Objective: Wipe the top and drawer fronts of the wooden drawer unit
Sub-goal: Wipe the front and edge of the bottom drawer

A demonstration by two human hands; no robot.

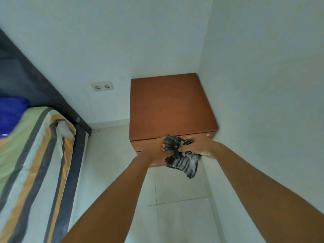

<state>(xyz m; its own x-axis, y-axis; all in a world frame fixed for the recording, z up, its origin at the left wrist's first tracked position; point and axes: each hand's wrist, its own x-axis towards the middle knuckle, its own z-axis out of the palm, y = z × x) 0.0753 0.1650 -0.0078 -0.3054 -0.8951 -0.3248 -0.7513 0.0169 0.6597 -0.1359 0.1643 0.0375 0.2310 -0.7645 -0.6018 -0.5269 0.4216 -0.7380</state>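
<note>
The wooden drawer unit (168,104) stands in the corner of the room, its bare brown top facing me. A black-and-white striped cloth (182,158) is bunched in front of the top drawer front, part of it hanging down. My left hand (157,151) and my right hand (194,146) both grip the cloth, close together, just below the unit's front edge. A small round knob (207,135) shows on the drawer front to the right of my hands. The lower drawer fronts are mostly hidden behind my hands and the cloth.
A bed with a striped cover (35,163) and a dark headboard (35,81) fills the left side. A double wall socket (102,86) sits left of the unit. White walls close in behind and to the right. Pale tiled floor (175,199) lies below.
</note>
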